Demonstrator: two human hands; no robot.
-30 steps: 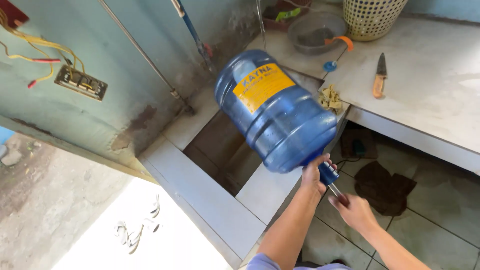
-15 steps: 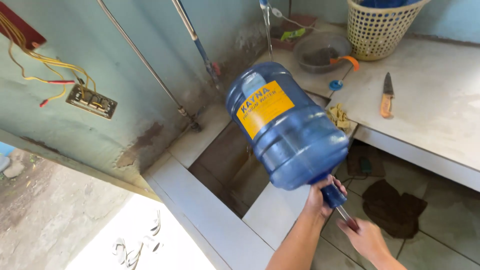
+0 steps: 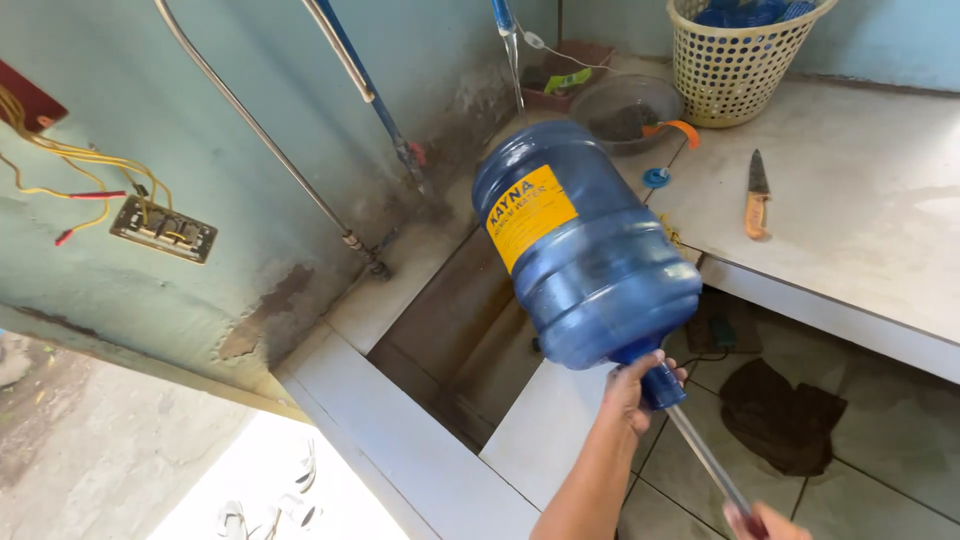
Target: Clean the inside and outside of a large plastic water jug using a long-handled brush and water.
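Observation:
A big blue water jug [image 3: 590, 250] with a yellow label is held tilted over the sink basin [image 3: 450, 330], its base toward the wall and its neck toward me. My left hand [image 3: 632, 385] is wrapped around the neck. A thin metal rod [image 3: 705, 460] comes out of the neck and runs down to my right hand [image 3: 765, 522], which grips its end at the bottom edge of the view. Whatever is on the rod's tip inside the jug is hidden.
On the tiled counter lie a knife [image 3: 757, 195], a small blue cap [image 3: 655, 177], a grey bowl [image 3: 625, 105] and a woven basket [image 3: 745, 65]. A dark cloth [image 3: 780, 410] lies on the floor. Pipes and an open socket with loose wires [image 3: 165, 228] are on the left wall.
My right hand has drawn back from the jug's neck, so more of the rod shows. The jug has stayed in my left hand, shifted slightly right.

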